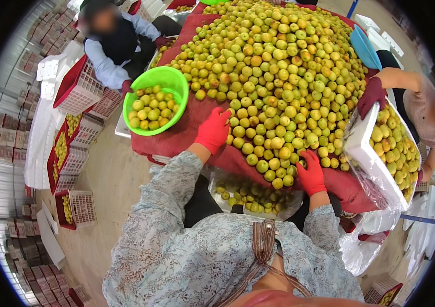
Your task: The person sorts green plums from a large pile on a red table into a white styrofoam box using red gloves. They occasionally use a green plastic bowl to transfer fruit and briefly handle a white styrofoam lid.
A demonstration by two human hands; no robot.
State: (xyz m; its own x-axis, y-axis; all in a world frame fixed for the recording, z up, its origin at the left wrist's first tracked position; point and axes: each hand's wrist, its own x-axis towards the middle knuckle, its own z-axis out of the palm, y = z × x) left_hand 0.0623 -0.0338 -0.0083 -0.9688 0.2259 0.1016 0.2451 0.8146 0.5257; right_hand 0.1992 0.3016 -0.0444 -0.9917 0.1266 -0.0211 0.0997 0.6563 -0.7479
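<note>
A big pile of round yellow-green fruits (279,76), which look like jujubes, covers a table draped in red cloth (175,140). My left hand (214,129), in a red glove, reaches to the pile's left edge with its fingertips against the fruits. At the near right edge my right hand (312,173), also red-gloved, has its thumb and fingers apart around a fruit. Whether either hand grips a fruit is unclear. Below the table edge, between my knees, a plastic-lined container (217,180) holds more of these fruits, partly in shadow.
A green plastic basket (183,82) with fruits stands left, touched by a co-worker's gloved hand (126,87). At right another person's gloved hand (371,98) holds a tilted white foam box (363,147) full of fruits. Red-and-white crates (83,207) line the floor at left.
</note>
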